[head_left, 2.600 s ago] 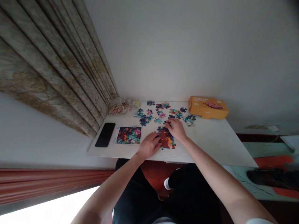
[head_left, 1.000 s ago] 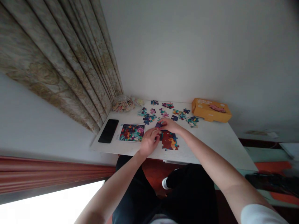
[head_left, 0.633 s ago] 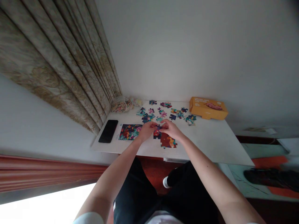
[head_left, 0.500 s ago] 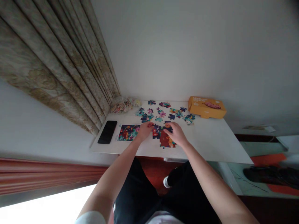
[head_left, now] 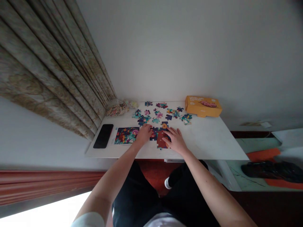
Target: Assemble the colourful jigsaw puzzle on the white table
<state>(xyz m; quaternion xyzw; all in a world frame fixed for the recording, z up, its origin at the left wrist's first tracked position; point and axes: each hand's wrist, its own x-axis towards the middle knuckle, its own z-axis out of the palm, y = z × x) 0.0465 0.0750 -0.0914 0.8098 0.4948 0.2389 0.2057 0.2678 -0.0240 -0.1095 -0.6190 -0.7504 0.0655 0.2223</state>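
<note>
A partly joined jigsaw puzzle of dark blue and reddish-brown pieces lies near the table's front edge. At its left side is my left hand, fingers bent together on the edge of a blue puzzle piece. My right hand rests over the right part of the joined pieces, its fingers spread and covering some of them. Just above the joined part sits a piece with an orange ring shape. The printed reference picture lies left of my left hand, partly covered by it.
Several loose puzzle pieces are scattered toward the wall. A yellow box stands at the back right. On the left are a black phone and a clear bag of small colourful bits. A patterned curtain hangs beside the table.
My right hand has spread its fingers and come down flatter over the brown pieces. My left hand stays at the puzzle's left edge. The whole view has shifted slightly.
</note>
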